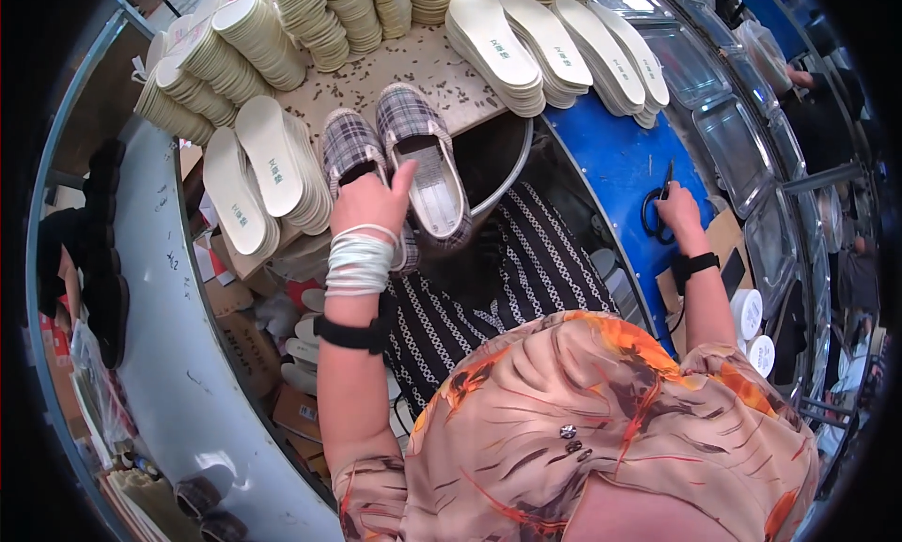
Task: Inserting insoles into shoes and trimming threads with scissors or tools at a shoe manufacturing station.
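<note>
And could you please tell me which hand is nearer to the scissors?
Right: the right hand is on the scissors; the left hand is off to their left, at the plaid shoes.

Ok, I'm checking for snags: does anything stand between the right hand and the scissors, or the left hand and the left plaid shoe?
Nothing visible does. The right hand is on the scissors over the blue tabletop, and the left hand is on the left plaid shoe, covering part of it.

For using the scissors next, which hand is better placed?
Likely the right hand: it is at the black-handled scissors, while the left hand is at the plaid shoes.
</note>
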Tool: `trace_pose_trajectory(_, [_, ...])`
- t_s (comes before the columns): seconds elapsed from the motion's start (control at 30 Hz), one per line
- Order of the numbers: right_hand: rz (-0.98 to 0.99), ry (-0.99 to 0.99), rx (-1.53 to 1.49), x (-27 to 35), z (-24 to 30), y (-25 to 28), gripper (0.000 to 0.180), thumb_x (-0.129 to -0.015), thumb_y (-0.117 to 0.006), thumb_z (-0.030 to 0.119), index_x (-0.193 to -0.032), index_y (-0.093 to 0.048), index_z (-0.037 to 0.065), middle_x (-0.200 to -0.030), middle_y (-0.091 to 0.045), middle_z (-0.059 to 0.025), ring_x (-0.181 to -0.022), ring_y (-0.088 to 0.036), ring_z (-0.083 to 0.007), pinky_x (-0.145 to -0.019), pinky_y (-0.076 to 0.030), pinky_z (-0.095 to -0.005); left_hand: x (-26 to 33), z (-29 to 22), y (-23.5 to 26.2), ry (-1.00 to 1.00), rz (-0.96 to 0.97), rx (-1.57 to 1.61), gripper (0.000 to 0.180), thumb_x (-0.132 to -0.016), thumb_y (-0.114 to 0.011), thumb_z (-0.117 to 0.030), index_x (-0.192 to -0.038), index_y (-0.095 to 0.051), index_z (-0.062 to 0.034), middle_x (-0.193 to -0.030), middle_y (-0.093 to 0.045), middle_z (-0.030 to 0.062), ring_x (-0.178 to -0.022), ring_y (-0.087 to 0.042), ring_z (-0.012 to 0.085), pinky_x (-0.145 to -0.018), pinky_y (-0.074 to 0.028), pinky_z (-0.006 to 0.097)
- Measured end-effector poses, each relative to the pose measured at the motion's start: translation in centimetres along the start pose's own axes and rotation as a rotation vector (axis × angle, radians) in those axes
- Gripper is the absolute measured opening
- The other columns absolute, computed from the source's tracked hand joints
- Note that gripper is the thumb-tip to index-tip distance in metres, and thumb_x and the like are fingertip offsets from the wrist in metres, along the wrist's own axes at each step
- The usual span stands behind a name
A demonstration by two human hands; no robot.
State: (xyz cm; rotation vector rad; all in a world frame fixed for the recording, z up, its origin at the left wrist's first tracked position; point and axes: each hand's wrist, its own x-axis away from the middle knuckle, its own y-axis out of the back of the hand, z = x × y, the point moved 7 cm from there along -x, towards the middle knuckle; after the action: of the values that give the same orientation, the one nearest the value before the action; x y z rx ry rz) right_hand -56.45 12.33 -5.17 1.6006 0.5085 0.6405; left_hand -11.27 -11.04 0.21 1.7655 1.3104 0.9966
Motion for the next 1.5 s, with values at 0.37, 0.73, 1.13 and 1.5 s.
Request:
trace_pose_trajectory(0.37, [0.13, -0.284, -0.681, -2.2, -3.9, -2.2, 0.025, -0.068, -0.064, 0.014, -0.087, -0.054, 0.001, -0.065, -0.057, -0.0103, -0.051, -0.059, -0.0205, -0.046, -0.049, -0.0302, -1.1, 0.7, -1.9, -0.057, -0.191, -0.127, 0.033, -0.085, -0.045, -0.028, -0.079, -0.063, -0.0007, -0.074, -0.061, 0.0245, -0.072, -0.061, 0.0391, -0.066, -0.049, 0.046])
trace_pose_trajectory(0.73, [0.181, -0.247, -0.635, 0.7, 0.4, 1.3, 0.055, -0.068, -0.068, 0.04, -0.092, -0.051, -0.007, -0.076, -0.062, -0.0165, -0.055, -0.061, -0.0237, -0.046, -0.048, -0.0327, 4.3, 2.4, 1.7, -0.3, -0.3, -0.042, 0.018, -0.081, -0.048, -0.016, -0.081, -0.059, -0.0015, -0.075, -0.057, 0.021, -0.07, -0.056, 0.0393, -0.062, -0.044, 0.046])
trace_pose_trajectory(1.13, [0.065, -0.418, -0.692, -0.1, -2.8, -1.9, 0.031, -0.066, -0.065, 0.02, -0.088, -0.061, -0.002, -0.069, -0.063, -0.0125, -0.052, -0.061, -0.0223, -0.049, -0.049, -0.03, 8.2, 1.5, 3.7, -0.682, -0.276, 0.269, 0.032, -0.066, -0.045, 0.007, -0.094, -0.06, 0.0017, -0.09, -0.057, 0.0228, -0.082, -0.056, 0.0396, -0.072, -0.045, 0.041])
trace_pose_trajectory(1.5, [0.839, 0.528, -1.922, 7.9, 11.9, 8.2, 0.049, -0.084, -0.056, 0.026, -0.125, -0.038, 0.006, -0.07, -0.049, -0.0038, -0.045, -0.045, -0.0087, -0.041, -0.04, -0.019, 9.8, 4.2, 4.1, -0.672, -0.011, 0.34, 0.029, -0.072, -0.049, 0.001, -0.099, -0.059, -0.0006, -0.103, -0.059, 0.0198, -0.098, -0.055, 0.0365, -0.084, -0.042, 0.037])
